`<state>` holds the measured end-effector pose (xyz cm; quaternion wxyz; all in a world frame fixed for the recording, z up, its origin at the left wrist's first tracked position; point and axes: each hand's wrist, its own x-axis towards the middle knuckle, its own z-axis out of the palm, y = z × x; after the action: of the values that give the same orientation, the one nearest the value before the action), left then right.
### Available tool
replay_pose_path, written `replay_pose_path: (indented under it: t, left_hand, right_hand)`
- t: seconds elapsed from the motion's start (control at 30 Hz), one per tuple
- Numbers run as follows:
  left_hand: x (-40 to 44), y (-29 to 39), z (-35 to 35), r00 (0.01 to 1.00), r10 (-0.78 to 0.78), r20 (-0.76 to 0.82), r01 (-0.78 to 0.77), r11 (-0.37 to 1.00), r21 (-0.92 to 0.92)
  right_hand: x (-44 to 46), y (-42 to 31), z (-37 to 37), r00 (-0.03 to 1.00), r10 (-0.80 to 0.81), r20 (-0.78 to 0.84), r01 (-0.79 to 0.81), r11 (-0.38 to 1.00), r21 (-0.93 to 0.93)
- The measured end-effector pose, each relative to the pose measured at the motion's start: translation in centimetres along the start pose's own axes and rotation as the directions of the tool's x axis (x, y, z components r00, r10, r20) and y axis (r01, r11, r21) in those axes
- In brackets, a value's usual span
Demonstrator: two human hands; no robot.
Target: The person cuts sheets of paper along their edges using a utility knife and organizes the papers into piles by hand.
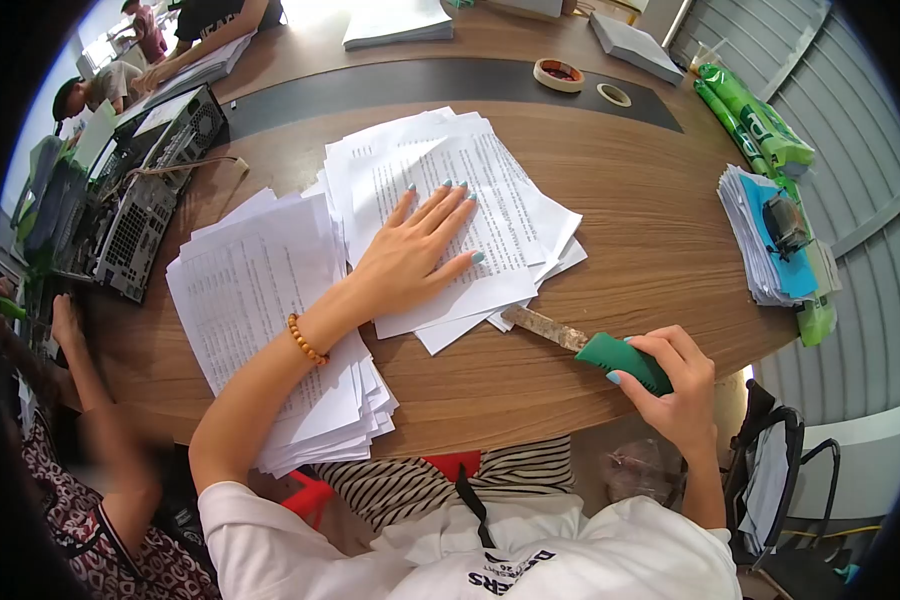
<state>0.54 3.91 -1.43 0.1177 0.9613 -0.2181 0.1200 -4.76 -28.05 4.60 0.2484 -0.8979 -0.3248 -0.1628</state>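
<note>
My left hand point(415, 245) lies flat with fingers spread on a fanned pile of printed sheets point(500, 200) near the table's middle. A second pile of printed sheets point(255, 270) lies to the left, under my left forearm. My right hand point(675, 380) is closed around the green handle of a knife-like tool point(610, 358) at the front edge of the table. Its flat, stained blade points left, and the tip is at the lower right corner of the fanned pile; whether it is under the sheets I cannot tell.
An opened computer case point(155, 200) stands at the left, with a co-worker's arm point(100, 400) beside it. Tape rolls point(558, 76) and more paper stacks point(398, 22) lie at the back. Papers with a blue sheet point(765, 240) and green packages point(755, 120) line the right edge.
</note>
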Motion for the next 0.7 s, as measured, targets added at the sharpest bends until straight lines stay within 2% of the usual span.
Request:
replay_pose_path:
  t: [0.23,0.57,0.7]
  left_hand:
    - [0.1,0.0,0.1,1.000,0.003,-0.003,-0.003,1.000,-0.003]
    - [0.0,0.2,-0.3,0.999,-0.002,0.035,0.002,1.000,0.012]
    - [0.1,0.6,-0.5,0.993,-0.047,0.111,0.040,0.997,0.065]
  right_hand:
    - [0.0,0.2,0.5,1.000,0.002,-0.014,-0.001,1.000,0.018]
    - [-0.3,0.3,1.3,0.997,0.049,-0.053,-0.052,0.996,-0.070]
    - [0.0,0.1,1.9,0.995,0.005,-0.097,-0.016,0.994,-0.111]
